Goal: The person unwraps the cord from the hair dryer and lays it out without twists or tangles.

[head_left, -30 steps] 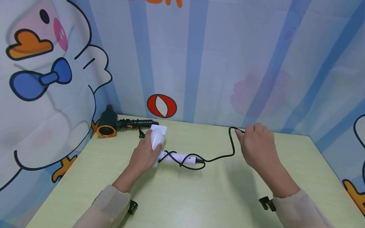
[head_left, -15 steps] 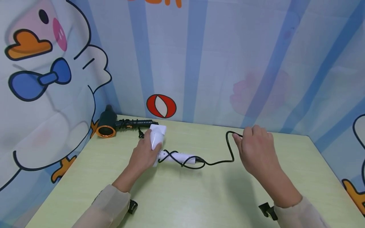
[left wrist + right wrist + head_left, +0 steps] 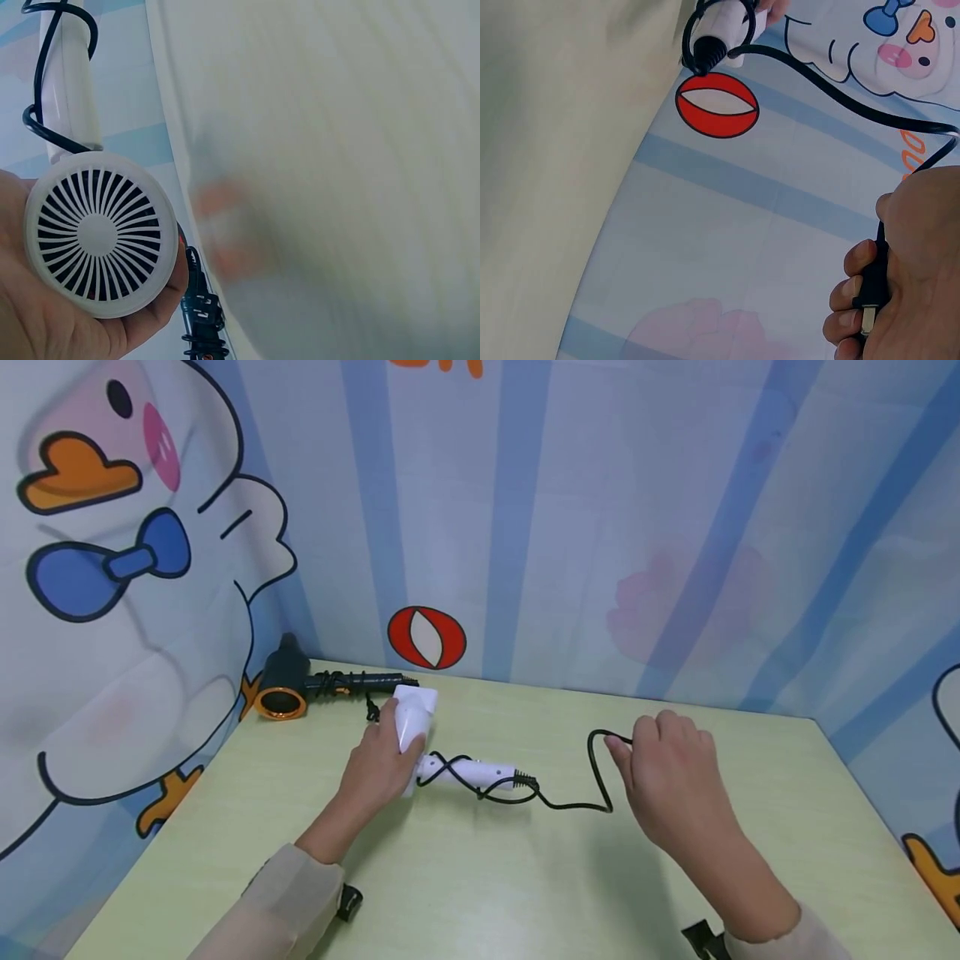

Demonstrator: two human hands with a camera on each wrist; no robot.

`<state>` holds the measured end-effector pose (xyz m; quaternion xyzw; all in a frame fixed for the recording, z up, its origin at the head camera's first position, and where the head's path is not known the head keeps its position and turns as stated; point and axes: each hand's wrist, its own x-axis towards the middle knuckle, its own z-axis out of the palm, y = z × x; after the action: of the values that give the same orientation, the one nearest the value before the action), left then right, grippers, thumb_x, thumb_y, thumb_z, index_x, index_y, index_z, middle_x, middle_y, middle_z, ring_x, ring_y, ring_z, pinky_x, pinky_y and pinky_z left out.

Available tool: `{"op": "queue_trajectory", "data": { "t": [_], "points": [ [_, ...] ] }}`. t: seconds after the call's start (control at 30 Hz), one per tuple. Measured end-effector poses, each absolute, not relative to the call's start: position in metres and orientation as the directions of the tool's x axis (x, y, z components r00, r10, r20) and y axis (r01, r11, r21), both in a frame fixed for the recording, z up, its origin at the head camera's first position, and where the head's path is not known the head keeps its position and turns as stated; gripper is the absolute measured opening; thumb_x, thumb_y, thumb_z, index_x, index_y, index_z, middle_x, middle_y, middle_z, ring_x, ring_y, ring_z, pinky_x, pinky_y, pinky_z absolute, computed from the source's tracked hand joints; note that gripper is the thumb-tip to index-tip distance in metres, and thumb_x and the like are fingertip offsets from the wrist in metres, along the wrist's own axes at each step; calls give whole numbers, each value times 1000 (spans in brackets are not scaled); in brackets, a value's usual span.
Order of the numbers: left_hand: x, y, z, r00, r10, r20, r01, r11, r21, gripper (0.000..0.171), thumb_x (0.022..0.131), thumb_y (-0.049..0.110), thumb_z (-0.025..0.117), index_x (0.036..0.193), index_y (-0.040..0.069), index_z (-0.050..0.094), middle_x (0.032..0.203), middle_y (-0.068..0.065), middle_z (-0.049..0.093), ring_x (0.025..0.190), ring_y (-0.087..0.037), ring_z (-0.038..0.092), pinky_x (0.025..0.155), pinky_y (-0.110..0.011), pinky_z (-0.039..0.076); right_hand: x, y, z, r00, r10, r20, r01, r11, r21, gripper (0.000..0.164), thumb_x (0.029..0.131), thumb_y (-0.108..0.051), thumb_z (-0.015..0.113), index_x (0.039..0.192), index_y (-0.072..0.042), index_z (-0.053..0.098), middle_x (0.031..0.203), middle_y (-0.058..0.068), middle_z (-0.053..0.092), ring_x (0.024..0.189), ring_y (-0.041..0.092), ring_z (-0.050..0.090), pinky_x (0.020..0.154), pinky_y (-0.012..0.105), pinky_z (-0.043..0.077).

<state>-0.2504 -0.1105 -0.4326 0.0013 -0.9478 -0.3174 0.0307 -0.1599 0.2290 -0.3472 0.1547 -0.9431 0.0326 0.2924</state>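
Observation:
A white hair dryer [image 3: 412,720] is in my left hand [image 3: 375,781], whose fingers and thumb curl round its body. In the left wrist view its round slotted intake grille [image 3: 97,234] faces the camera. The dryer's handle [image 3: 487,775] points right, with loose crossing loops of black cord round it. From the handle's end the cord [image 3: 573,807] runs right and bends up to my right hand [image 3: 671,789]. In the right wrist view the right hand's curled fingers hold the black plug [image 3: 874,281], its metal prongs showing.
At the table's back left lies a black hair dryer [image 3: 285,672] with an orange ring, its cord wound round its handle. A printed curtain [image 3: 570,527] stands behind the pale table [image 3: 510,885] and along its sides.
My right hand has come down and slightly nearer to me with the plug. The stretch of cord between the hands hangs lower. My left hand and the white hair dryer stay put.

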Motion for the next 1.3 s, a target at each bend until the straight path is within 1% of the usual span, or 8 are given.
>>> {"op": "queue_trajectory", "data": {
  "t": [0.13, 0.37, 0.7, 0.77, 0.83, 1.0, 1.17, 1.3],
  "points": [
    [-251, -110, -432, -998, -18, 67, 26, 799, 601, 76, 101, 43, 55, 158, 7, 19, 131, -29, 53, 104, -41, 62, 81, -55, 55, -156, 227, -352, -780, -289, 555, -330, 944, 29, 43, 100, -26, 60, 71, -9, 34, 67, 6, 30, 59, 24, 28, 57, 36, 23],
    [-252, -110, -431, -998, -21, 64, 21, 802, 597, 76, 101, 44, 54, 158, 7, 18, 130, -29, 53, 103, -41, 62, 79, -55, 55, -151, 224, -361, -824, -290, 487, -323, 946, 17, 42, 101, -29, 60, 72, -10, 35, 69, 4, 30, 61, 23, 28, 59, 35, 23],
    [-250, -111, -430, -998, -30, 54, 9, 803, 596, 76, 101, 44, 54, 157, 8, 18, 129, -27, 53, 104, -40, 61, 81, -55, 55, -146, 230, -369, -812, -337, 477, -356, 933, 53, 42, 100, -28, 61, 72, -12, 34, 70, 3, 28, 63, 21, 26, 62, 34, 21],
    [-250, -111, -430, -998, -30, 52, 7, 802, 597, 76, 101, 44, 55, 157, 8, 18, 129, -27, 53, 104, -40, 61, 81, -55, 55, -144, 234, -372, -818, -352, 454, -362, 930, 68, 40, 100, -27, 60, 74, -11, 35, 72, 3, 28, 64, 22, 26, 63, 35, 21],
    [-250, -110, -429, -998, -30, 50, 6, 802, 598, 76, 101, 44, 54, 158, 8, 18, 130, -27, 52, 105, -40, 61, 81, -55, 55, -142, 238, -375, -827, -367, 425, -369, 926, 82, 36, 99, -25, 61, 76, -11, 38, 74, 3, 30, 67, 22, 28, 65, 36, 23],
    [-249, -110, -430, -998, -31, 48, 4, 800, 600, 77, 101, 44, 55, 158, 8, 18, 132, -28, 52, 105, -41, 61, 81, -55, 55, -138, 249, -386, -841, -406, 359, -393, 913, 110, 26, 97, -17, 61, 81, -9, 43, 79, 5, 33, 71, 23, 30, 68, 38, 27],
    [-249, -110, -430, -998, -32, 53, 6, 800, 600, 77, 101, 43, 55, 158, 8, 18, 131, -28, 52, 105, -41, 62, 80, -55, 55, -137, 260, -395, -851, -421, 314, -407, 906, 112, 23, 96, -13, 60, 80, -11, 43, 78, 3, 31, 70, 22, 29, 67, 37, 26],
    [-249, -110, -431, -998, -34, 47, 2, 799, 601, 77, 101, 44, 55, 158, 8, 17, 131, -27, 52, 105, -41, 61, 81, -55, 55, -136, 269, -401, -853, -427, 301, -414, 904, 108, 22, 95, -11, 60, 81, -12, 43, 78, 2, 30, 70, 21, 28, 66, 36, 25]
  ]
}}
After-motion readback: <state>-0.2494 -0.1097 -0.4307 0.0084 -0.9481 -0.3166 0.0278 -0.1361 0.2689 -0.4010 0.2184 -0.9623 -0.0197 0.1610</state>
